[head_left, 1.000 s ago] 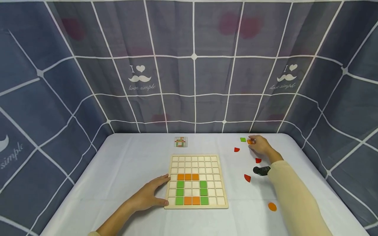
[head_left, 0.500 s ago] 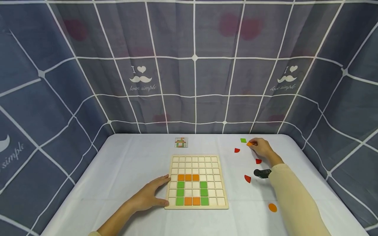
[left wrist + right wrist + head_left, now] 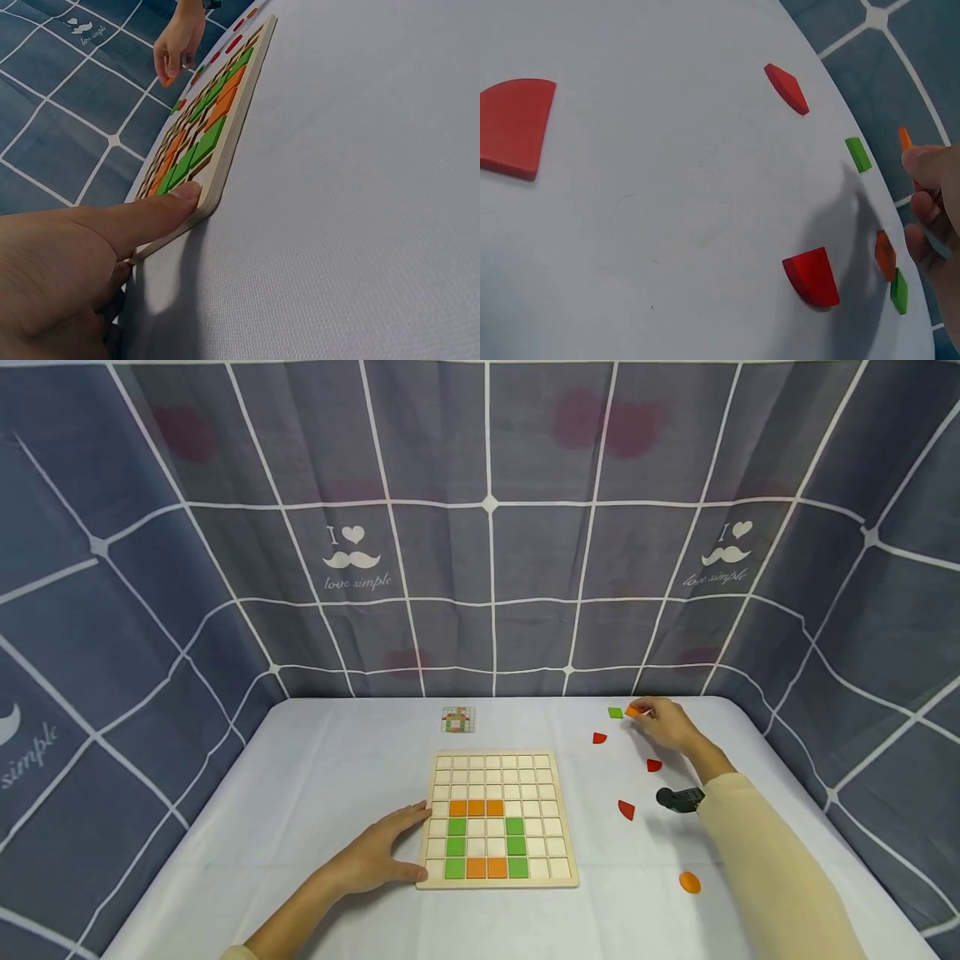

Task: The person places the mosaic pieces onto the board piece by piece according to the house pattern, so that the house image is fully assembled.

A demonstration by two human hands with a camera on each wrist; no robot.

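An orange piece [image 3: 632, 711] is pinched in the fingers of the right hand [image 3: 666, 725], raised above the surface [image 3: 337, 743] near a green piece [image 3: 615, 712]. The left rim of the wooden grid board [image 3: 498, 884] is touched by the left hand [image 3: 367, 858], its fingers extended. Red pieces [image 3: 626, 810] are scattered beyond the board's right side.

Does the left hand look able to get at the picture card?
Probably yes: the left hand only touches the board, and open cloth beside it leads to the picture card.
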